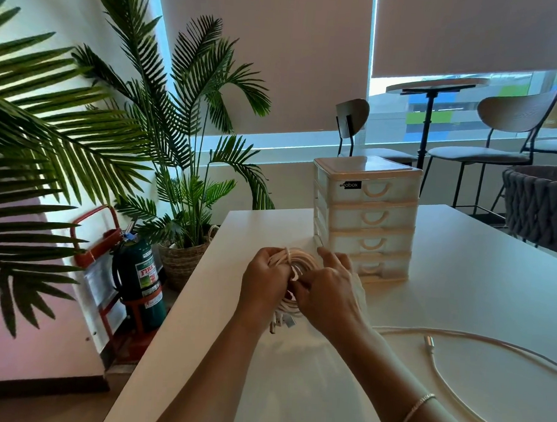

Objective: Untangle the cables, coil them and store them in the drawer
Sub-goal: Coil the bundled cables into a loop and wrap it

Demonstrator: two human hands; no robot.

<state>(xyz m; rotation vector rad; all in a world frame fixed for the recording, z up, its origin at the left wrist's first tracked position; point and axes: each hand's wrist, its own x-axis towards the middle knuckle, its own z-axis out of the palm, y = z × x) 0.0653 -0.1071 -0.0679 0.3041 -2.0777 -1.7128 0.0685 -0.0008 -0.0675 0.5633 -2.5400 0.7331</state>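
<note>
A white coiled cable (303, 261) sits between both hands above the white table (461, 287). My left hand (264, 283) grips the coil's left side, fingers curled round the loops. My right hand (327, 298) pinches a cable end at the coil's middle. Metal plugs (281, 323) hang below the coil. A second white cable (458, 339) lies loose on the table to the right, its plug (428, 342) pointing away from me. The small white drawer unit (366, 216) with several closed drawers stands just behind my hands.
Palm plants (113, 119) and a fire extinguisher (139, 280) stand left of the table's edge. Chairs (503, 139) and a round table (438, 83) are at the back right; a woven chair back (545, 204) is beyond the table's far right edge.
</note>
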